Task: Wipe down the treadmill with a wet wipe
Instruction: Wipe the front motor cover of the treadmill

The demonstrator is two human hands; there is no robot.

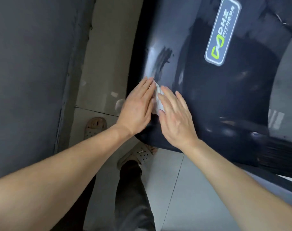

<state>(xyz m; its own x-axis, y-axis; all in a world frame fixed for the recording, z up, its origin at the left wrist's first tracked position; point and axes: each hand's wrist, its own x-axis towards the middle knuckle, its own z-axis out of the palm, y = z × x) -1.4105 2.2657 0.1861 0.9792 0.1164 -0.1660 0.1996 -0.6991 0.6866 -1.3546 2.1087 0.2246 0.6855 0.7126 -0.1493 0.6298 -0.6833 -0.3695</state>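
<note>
A white wipe [157,99] is pressed flat against the glossy black treadmill [200,97] cover by the left hand [136,108] and right hand [176,117], fingers straight and laid side by side, only a crumpled strip being seen between them. The cover's rounded left edge is met just beyond the left hand, where a pale floor [167,180] strip and a dark wall [30,72] are seen. A wet smear is shown just beyond the fingertips; a logo badge [222,32] is set far right.
</note>
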